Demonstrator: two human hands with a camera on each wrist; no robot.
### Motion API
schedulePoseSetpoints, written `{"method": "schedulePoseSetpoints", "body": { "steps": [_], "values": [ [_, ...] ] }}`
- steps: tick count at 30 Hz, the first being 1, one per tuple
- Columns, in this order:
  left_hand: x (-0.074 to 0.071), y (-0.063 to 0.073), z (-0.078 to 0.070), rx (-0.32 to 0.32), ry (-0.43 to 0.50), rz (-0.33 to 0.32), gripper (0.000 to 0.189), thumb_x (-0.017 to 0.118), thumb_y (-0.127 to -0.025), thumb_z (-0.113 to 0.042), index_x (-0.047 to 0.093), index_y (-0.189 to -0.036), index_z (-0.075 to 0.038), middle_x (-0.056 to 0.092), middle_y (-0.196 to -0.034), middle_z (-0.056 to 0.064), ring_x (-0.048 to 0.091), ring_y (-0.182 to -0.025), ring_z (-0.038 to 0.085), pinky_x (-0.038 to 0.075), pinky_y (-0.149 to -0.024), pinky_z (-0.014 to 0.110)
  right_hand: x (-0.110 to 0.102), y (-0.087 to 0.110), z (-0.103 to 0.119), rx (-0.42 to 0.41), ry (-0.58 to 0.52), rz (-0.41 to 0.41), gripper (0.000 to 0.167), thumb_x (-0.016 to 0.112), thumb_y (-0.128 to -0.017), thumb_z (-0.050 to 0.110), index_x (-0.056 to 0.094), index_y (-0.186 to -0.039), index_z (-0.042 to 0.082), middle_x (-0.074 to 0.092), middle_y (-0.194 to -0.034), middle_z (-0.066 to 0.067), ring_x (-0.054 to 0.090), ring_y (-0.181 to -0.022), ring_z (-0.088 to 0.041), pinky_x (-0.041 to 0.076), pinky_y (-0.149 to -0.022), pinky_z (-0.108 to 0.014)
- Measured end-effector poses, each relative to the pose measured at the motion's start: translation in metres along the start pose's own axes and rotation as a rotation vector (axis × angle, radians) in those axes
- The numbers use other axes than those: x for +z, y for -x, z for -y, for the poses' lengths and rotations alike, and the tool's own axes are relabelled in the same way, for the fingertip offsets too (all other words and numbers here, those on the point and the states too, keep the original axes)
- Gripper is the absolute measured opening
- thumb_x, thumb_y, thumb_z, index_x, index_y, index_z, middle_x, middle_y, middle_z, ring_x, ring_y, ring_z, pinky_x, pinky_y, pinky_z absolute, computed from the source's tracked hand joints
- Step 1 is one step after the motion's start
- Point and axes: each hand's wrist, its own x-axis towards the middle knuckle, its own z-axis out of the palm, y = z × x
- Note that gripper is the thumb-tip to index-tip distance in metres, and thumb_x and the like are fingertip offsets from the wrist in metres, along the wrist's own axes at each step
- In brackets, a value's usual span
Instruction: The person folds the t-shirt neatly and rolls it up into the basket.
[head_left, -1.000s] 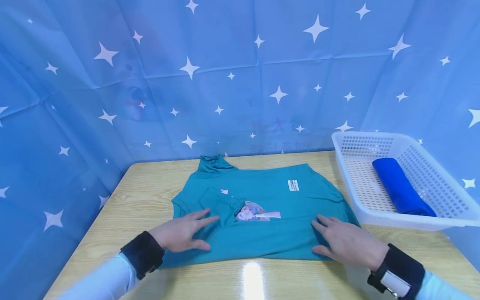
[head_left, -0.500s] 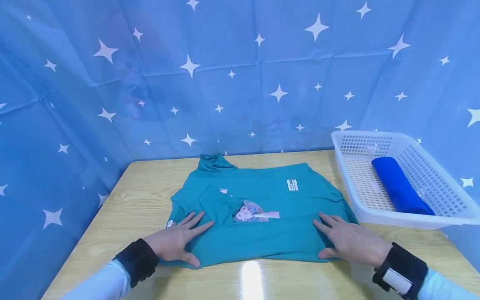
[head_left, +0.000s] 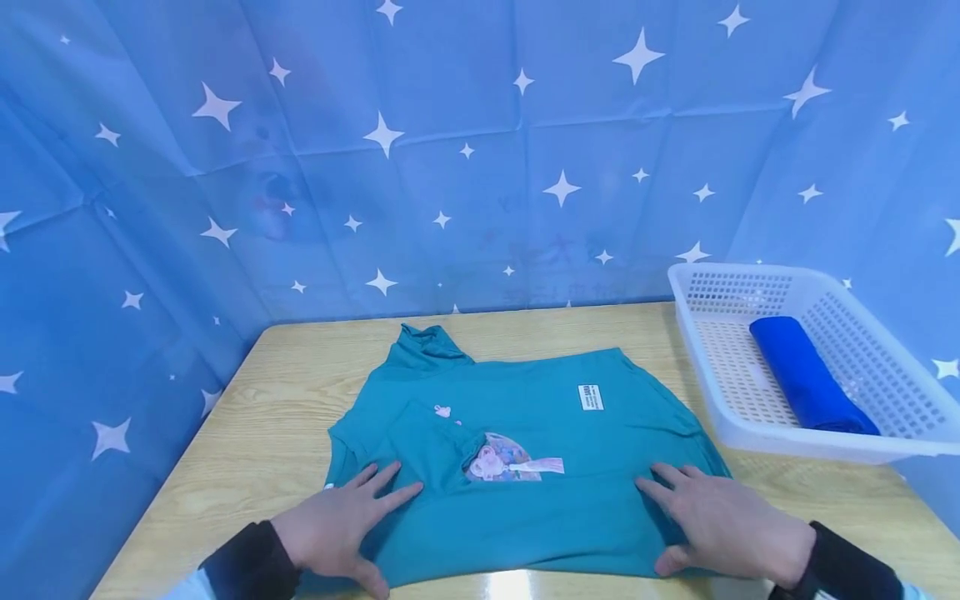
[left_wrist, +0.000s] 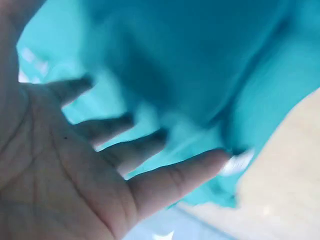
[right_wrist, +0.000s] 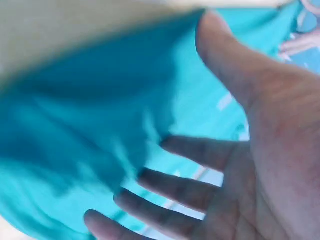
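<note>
A teal long-sleeved garment (head_left: 540, 525) lies spread on the table, partly folded over itself, with a pink printed patch (head_left: 513, 460) in its middle and a white label (head_left: 590, 397) farther back. On its near left part rests my left hand (head_left: 330, 527), fingers spread and straight. My right hand (head_left: 723, 521) lies the same way over the near right part, thumb by the front edge. Both wrist views look at the palms; fingertips of the left hand (left_wrist: 65, 165) and the right hand (right_wrist: 240, 170) touch the cloth, and neither hand is curled round it.
A white perforated plastic basket (head_left: 708, 400) stands at the right, holding a rolled blue cloth (head_left: 813, 375). The wooden table (head_left: 255, 417) shows bare around the garment. Behind it hangs a blue curtain (head_left: 450, 192) with white stars.
Both hands have come down onto the garment and moved toward the person, the left one also leftward. The garment has slid nearer with them. The basket has stayed in place.
</note>
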Motion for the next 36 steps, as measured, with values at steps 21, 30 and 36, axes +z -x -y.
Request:
{"method": "schedulePoseSetpoints", "body": {
  "steps": [21,30,36],
  "values": [
    [-0.020,-0.031,0.030,-0.106,-0.034,-0.085,0.131,0.095,-0.061,-0.061,0.026,-0.165,-0.023,0.016,-0.171,0.026,0.013,-0.150,0.065,0.036,-0.106,0.080,-0.019,-0.032,-0.017,0.096,0.016,0.122,0.131,0.082,-0.061,0.079,0.034,-0.162,0.011,0.030,-0.163,-0.033,0.033,-0.143,-0.064,0.033,-0.104,-0.082],
    [-0.016,-0.029,0.028,-0.090,-0.031,-0.098,0.130,0.095,-0.059,-0.062,0.028,-0.165,-0.024,0.018,-0.170,0.027,0.015,-0.150,0.066,0.035,-0.105,0.081,-0.016,-0.022,-0.014,0.075,0.039,0.085,0.131,0.083,-0.060,0.080,0.038,-0.160,0.009,0.034,-0.159,-0.035,0.040,-0.139,-0.062,0.037,-0.103,-0.080],
    [-0.015,-0.029,0.028,-0.118,-0.040,-0.087,0.131,0.095,-0.059,-0.063,0.027,-0.165,-0.027,0.016,-0.171,0.024,0.014,-0.151,0.064,0.035,-0.105,0.081,-0.014,-0.021,-0.014,0.089,0.027,0.092,0.129,0.083,-0.061,0.078,0.037,-0.160,0.010,0.033,-0.160,-0.035,0.039,-0.139,-0.064,0.035,-0.103,-0.081]
  ]
}}
